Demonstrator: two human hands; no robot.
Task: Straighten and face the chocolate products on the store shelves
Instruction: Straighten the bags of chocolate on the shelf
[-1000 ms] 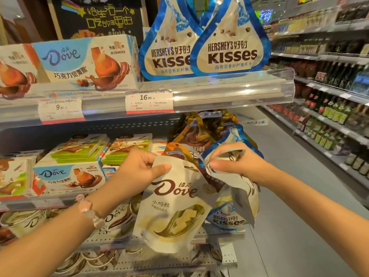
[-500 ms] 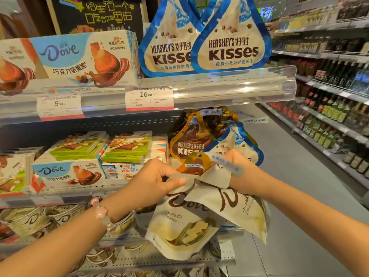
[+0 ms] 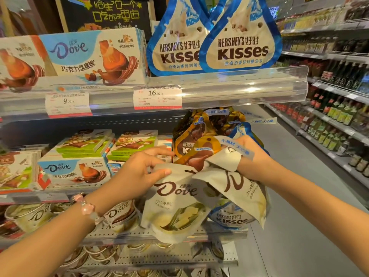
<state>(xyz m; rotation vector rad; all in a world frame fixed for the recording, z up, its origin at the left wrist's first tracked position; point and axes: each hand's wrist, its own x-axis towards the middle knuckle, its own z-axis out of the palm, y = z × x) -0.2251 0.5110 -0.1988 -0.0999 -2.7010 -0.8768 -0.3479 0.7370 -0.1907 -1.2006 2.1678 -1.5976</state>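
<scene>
Head view shows your left hand (image 3: pixel 137 172) pinching the front Dove pouch (image 3: pixel 175 206) at centre frame while your right hand (image 3: pixel 249 158) grips the twisted second pouch (image 3: pixel 239 188) beside it; tugging could tear its hang hole.

The right hand (image 3: pixel 252 156) is mostly hidden behind the folded Dove pouch (image 3: pixel 237 182); the small print on the price tags (image 3: pixel 157 96) is too blurred to read.
</scene>
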